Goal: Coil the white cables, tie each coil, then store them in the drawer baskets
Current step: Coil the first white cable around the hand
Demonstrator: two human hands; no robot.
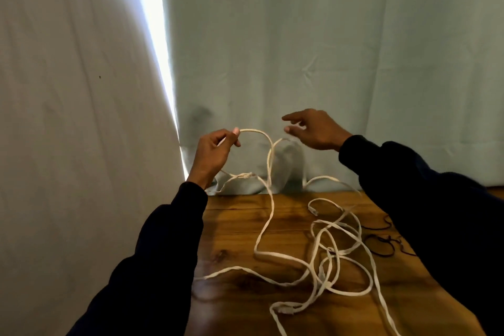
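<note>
Flat white cables (pixel 321 262) lie in a loose tangle on the wooden table (pixel 240 229). My left hand (pixel 215 153) is raised above the table's back edge and pinches one white cable (pixel 270 161) between thumb and fingers; the strand arcs right, then drops to the table. A knotted stretch of cable (pixel 245 175) hangs just below that hand. My right hand (pixel 313 128) hovers to the right at about the same height, fingers spread and relaxed, holding nothing; a blurred strand passes just below it. Connector ends (pixel 313 210) show among the loops.
Pale curtains (pixel 300 49) hang right behind the table, with a bright gap of daylight (pixel 155 35) at the left. Thin dark ties (pixel 381 245) lie on the wood at the right, partly behind my right sleeve. No drawer or basket is in view.
</note>
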